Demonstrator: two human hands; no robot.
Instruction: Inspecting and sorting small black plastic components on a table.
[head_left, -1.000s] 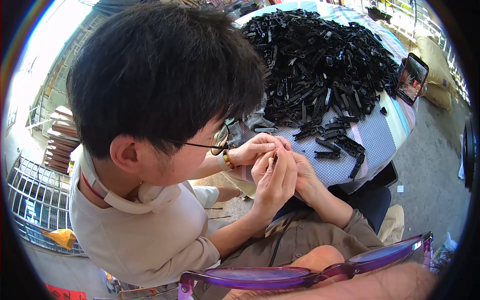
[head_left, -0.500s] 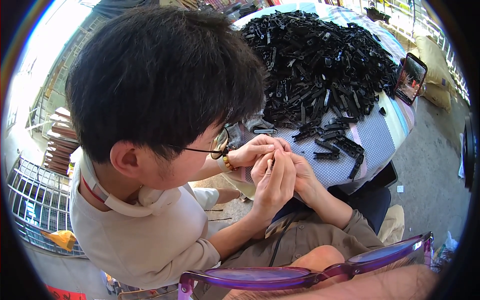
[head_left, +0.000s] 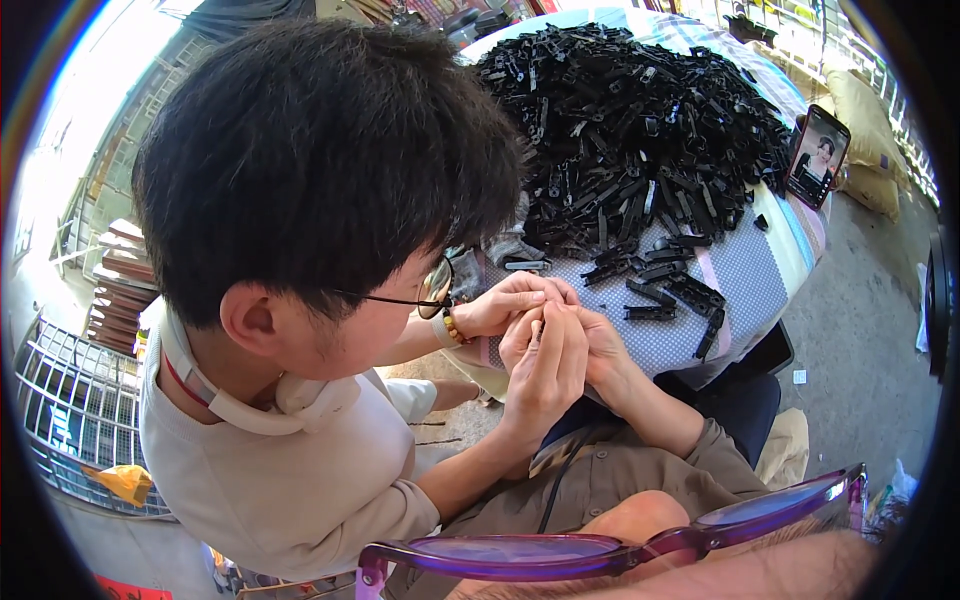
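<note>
Right hand [head_left: 603, 352] is mid-scene at the near table edge [head_left: 745, 270], wrapped by a co-worker's two hands [head_left: 535, 345]. Can't tell its grip: the fingers are covered. Black clip pile [head_left: 640, 130] is far, phone [head_left: 817, 155] far right. The co-worker's head [head_left: 320, 170] blocks the left.

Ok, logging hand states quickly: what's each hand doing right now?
Left hand: not in view.
Right hand: clasped by a co-worker's hands; open or closed cannot be told.
</note>
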